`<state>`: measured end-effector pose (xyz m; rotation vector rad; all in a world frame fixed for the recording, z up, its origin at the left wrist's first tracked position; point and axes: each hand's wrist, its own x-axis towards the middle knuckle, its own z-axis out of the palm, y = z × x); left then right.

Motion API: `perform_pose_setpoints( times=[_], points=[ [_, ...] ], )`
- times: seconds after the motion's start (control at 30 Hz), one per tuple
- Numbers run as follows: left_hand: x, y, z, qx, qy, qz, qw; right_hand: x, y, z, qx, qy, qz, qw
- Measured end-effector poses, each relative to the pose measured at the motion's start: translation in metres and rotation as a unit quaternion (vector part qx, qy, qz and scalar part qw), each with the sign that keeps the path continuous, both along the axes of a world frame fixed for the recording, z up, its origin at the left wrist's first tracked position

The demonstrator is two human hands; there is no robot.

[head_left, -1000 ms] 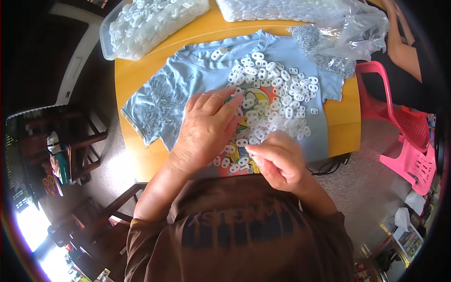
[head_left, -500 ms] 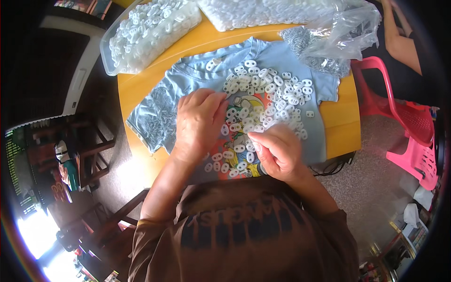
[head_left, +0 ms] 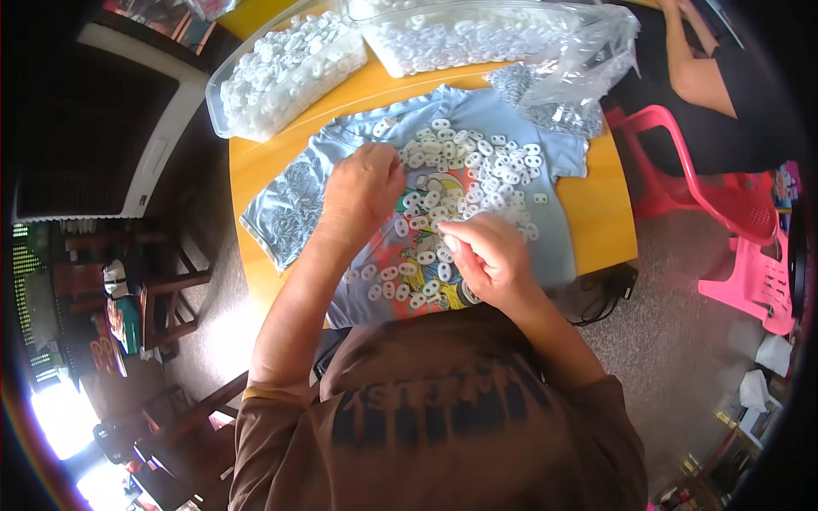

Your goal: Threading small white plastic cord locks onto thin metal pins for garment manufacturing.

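A light blue T-shirt (head_left: 558, 247) with a printed front lies spread over the table. Scattered across it are many small white oval plastic pieces (head_left: 443, 271), each with two holes. My left hand (head_left: 362, 192) is curled closed above the shirt, left of the pieces; its fingertips are hidden from view. Thumb and forefinger of my right hand (head_left: 490, 255) press together in a pinch over the pieces, and whatever sits between them is too small to make out. A heap of thin metal bits (head_left: 294, 209) rests on the left sleeve, beside my left forearm.
Clear tubs (head_left: 223, 119) filled with white pieces stand along the table's (head_left: 609, 209) far edge. A plastic bag (head_left: 588, 64) with more metal bits lies at the far right. Beyond it is a pink chair (head_left: 682, 149) and another person's arm (head_left: 694, 77).
The whole view has shifted slightly. Both hands have moved a little farther from my body over the shirt, keeping their closed shapes.
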<state>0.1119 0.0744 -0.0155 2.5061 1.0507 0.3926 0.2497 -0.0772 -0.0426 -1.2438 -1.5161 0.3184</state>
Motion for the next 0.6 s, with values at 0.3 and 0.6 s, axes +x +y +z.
perform_pose_setpoints(
  times=[0.3, 0.6],
  points=[
    [-0.045, -0.086, 0.015, -0.046, -0.193, 0.044, 0.979, -0.001, -0.004, -0.004, 0.073, -0.041, -0.039, 0.996],
    [-0.12, -0.175, -0.016, -0.309, -0.266, 0.141, 0.902, -0.007, -0.008, -0.005, 0.042, -0.06, -0.085, 0.994]
  ],
)
